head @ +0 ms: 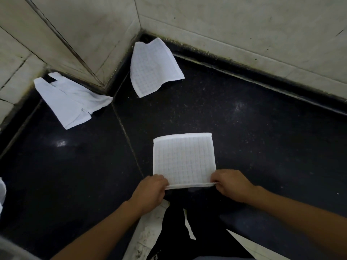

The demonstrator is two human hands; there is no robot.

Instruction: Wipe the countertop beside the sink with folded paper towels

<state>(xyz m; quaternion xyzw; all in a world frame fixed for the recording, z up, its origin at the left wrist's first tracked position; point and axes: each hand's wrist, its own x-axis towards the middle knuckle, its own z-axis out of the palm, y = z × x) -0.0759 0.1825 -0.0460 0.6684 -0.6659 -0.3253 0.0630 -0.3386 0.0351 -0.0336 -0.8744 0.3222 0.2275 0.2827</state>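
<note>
A white quilted paper towel (184, 158) lies flat on the black countertop (253, 128), folded into a near square. My left hand (150, 192) pinches its near left corner and my right hand (231, 184) pinches its near right corner, with the near edge lifted slightly between them. Another paper towel (154, 68) lies curled in the far corner against the wall. A crumpled one (71, 100) rests on the countertop to the left, beside the jutting wall corner.
Pale tiled walls (225, 25) bound the counter at the back and left. A seam (127, 132) runs across the dark surface. The counter's front edge (150, 228) and dark clothing lie below my hands. A white scrap (2, 192) shows at the left border.
</note>
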